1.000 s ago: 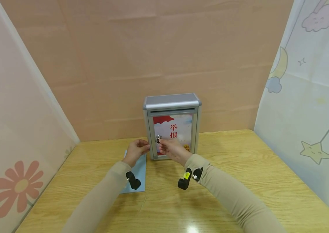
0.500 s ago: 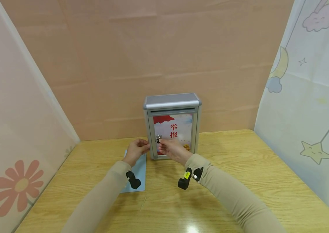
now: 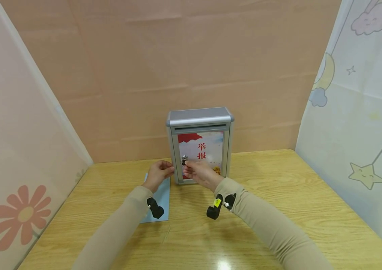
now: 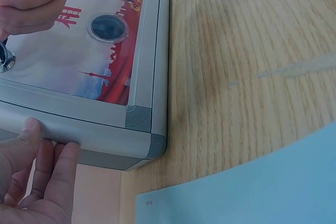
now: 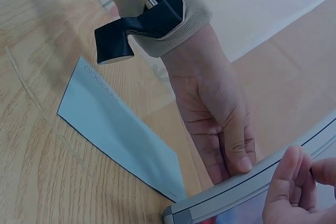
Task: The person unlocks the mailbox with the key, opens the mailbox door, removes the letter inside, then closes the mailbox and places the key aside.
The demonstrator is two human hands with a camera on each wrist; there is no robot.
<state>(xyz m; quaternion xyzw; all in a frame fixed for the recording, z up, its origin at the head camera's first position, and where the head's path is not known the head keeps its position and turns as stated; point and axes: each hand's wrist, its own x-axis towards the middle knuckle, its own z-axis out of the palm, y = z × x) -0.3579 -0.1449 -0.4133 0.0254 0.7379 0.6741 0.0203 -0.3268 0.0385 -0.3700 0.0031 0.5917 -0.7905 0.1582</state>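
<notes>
A grey metal letter box (image 3: 197, 117) with a slot and a printed front panel stands upright on the table. My right hand (image 3: 202, 173) is at the left part of that panel, its thumb and finger pinching a small black-headed key (image 3: 184, 162) at the lock. A chrome lock cylinder (image 4: 6, 59) shows close to these fingers in the left wrist view. My left hand (image 3: 158, 174) rests against the box's left side, thumb (image 4: 31, 129) on the frame edge and fingertips on the side wall. Below the left wrist lies a light blue envelope (image 5: 118, 124).
The wooden table (image 3: 262, 210) runs up to an orange-beige backdrop (image 3: 184, 67) just behind the box. Printed fabric walls stand at the left (image 3: 25, 123) and right (image 3: 353, 123). The envelope's far end reaches close to the box's lower left corner.
The fingers of my right hand shift very slightly at the lock. My left hand, the box and the envelope stay in place.
</notes>
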